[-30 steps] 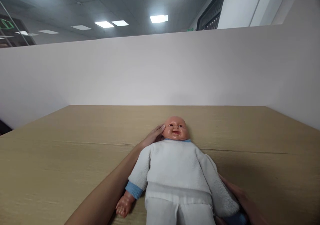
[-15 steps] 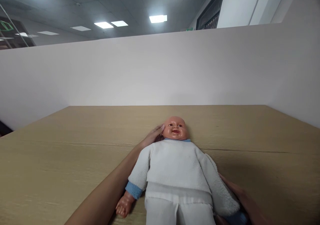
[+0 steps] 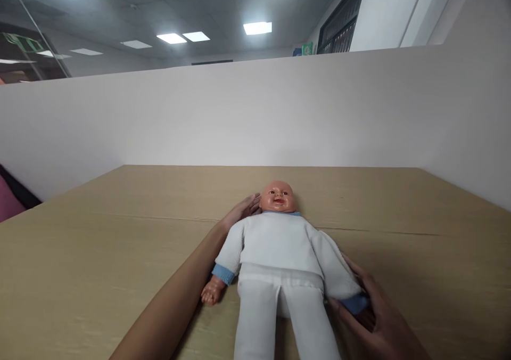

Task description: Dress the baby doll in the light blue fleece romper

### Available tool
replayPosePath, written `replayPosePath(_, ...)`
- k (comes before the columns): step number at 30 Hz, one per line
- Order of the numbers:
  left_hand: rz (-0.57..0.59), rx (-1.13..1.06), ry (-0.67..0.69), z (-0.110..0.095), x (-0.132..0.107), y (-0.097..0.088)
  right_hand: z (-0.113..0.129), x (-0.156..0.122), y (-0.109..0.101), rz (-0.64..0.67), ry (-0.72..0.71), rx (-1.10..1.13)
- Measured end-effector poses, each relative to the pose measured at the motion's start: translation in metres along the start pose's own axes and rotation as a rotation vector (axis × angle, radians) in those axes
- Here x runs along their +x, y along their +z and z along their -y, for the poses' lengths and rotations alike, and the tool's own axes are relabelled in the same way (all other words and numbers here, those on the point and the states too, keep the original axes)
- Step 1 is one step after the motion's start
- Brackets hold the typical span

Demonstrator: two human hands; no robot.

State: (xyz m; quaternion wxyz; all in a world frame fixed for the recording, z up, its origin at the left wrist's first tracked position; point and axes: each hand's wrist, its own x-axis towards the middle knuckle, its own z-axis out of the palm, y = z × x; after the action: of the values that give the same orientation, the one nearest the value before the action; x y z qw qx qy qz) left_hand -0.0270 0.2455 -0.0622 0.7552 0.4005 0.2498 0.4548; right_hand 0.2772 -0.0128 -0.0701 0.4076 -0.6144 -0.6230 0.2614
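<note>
A baby doll [image 3: 281, 243] lies on its back, its bald head away from me. It wears a white fleece top with blue cuffs and white trousers. My left hand [image 3: 244, 210] rests beside the doll's head, fingers stretched out and touching its side. At the right, my right hand [image 3: 377, 315] curls around the doll's lower sleeve and blue cuff [image 3: 354, 302], thumb on the inner side and fingers along the outer side. The doll's hand there is mostly hidden. Its other hand [image 3: 213, 291] lies next to my left forearm. The feet are out of view.
The doll lies on a wooden tabletop [image 3: 120, 275] with a seam running across it. A white partition [image 3: 239, 115] rises behind the table and along both sides. Something pink and black [image 3: 11, 197] shows past the left edge.
The doll now sits a little higher and smaller in view, with more of its legs showing. My right hand has come more fully into sight around the cuff. The camera view has shifted slightly.
</note>
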Motion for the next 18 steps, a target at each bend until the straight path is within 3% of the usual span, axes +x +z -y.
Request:
replayPosePath(6, -0.094, 0.022, 0.059, -0.011, -0.058, 0.001, 0.002, 0.000, 0.006, -0.004, 0.028, 0.102)
replayPosePath(10, -0.158, 0.281, 0.179, -0.014, -0.110, 0.006, 0.010, 0.002, 0.008, -0.063, -0.076, 0.022)
replayPosePath(14, -0.271, 0.295, 0.227, -0.008, -0.150, 0.006, 0.006, 0.010, 0.009, -0.098, -0.167, -0.003)
replayPosePath(18, -0.392, 0.330, 0.252, 0.003, -0.192, 0.016, 0.004, 0.006, -0.006, 0.007, -0.057, 0.207)
